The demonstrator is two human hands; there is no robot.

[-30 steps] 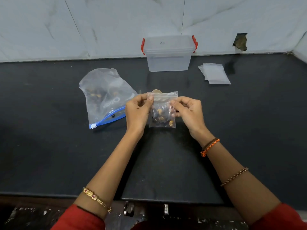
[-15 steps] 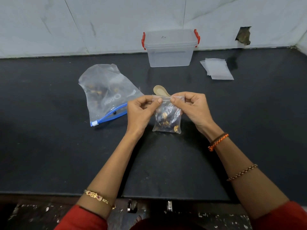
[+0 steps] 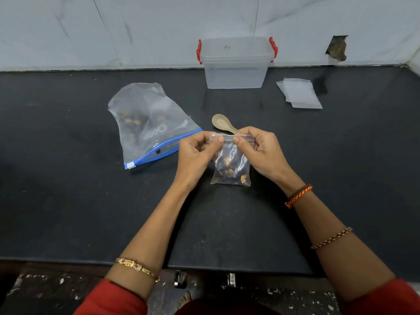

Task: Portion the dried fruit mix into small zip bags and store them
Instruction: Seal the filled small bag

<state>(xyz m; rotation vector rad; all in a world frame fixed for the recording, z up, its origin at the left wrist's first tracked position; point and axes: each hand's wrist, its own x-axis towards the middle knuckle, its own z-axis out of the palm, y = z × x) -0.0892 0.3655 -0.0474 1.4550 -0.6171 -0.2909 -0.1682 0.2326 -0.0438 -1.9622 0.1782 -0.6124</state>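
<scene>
Left hand (image 3: 197,155) and right hand (image 3: 259,149) both pinch the small zip bag (image 3: 230,164) — thumbs nearly touching — at its top seal.

The light is soft and even, and seems to come from above. The white wall (image 3: 159,30) looks bright, but the black counter (image 3: 68,201) stays dark and dull. Soft shadows lie under the arms. A little shine sits on the big plastic bag (image 3: 150,123). The picture is sharp in the middle and bends at the edges.
</scene>
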